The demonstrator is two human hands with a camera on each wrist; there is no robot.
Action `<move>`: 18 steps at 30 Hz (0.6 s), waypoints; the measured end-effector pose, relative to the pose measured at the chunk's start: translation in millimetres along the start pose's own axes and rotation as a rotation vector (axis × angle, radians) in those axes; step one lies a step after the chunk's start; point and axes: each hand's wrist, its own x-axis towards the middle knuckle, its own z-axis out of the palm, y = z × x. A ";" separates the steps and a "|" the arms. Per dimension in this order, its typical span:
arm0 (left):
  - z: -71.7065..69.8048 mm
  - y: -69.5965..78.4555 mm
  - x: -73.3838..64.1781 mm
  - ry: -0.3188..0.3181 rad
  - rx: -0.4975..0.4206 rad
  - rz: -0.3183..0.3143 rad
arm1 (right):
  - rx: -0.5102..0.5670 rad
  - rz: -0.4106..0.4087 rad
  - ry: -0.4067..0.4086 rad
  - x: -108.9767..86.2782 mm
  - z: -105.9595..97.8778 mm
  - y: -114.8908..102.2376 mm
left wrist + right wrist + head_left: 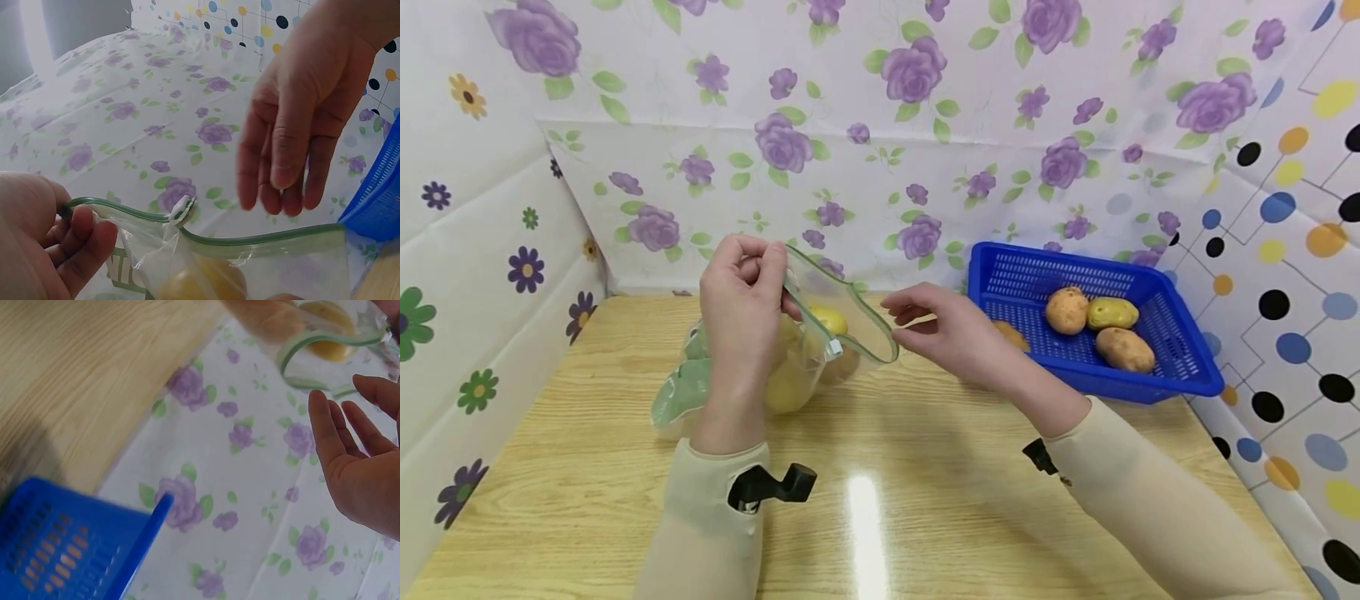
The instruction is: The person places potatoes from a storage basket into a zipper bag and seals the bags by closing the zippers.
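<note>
A clear zip bag (861, 312) with a green-edged mouth stands on the table, its mouth spread apart. Its left corner is pinched between the thumb and fingers of my left hand (741, 292). A white slider (833, 347) sits on the zip strip. Inside the bag are a yellow potato (209, 280) and other rounded potatoes, partly hidden by the film and my hand. My right hand (947, 329) hovers by the bag's right end, fingers loosely bent and holding nothing; the right wrist view shows its fingertips (317, 400) close to the green rim.
At the right stands a blue plastic basket (1180, 333) holding several potatoes (1123, 348). A pale green part of a bag (681, 396) lies left of my left wrist. Flower-patterned sheeting (865, 167) rises behind the wooden table (595, 467), with dotted sheeting (1300, 317) at the right.
</note>
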 end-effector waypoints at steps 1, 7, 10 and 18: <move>-0.8 1.4 -0.2 0.009 0.001 0.004 | -0.015 0.005 0.008 -1.2 -4.1 2.2; -2.8 7.2 0.4 0.059 -0.028 -0.008 | -0.137 0.078 0.066 -9.3 -40.7 24.1; -2.7 6.5 1.4 0.065 -0.050 -0.007 | -0.190 0.150 0.073 -14.0 -61.0 40.1; 0.1 4.1 -0.2 0.049 -0.067 0.004 | -0.318 0.309 0.059 -27.2 -99.1 79.1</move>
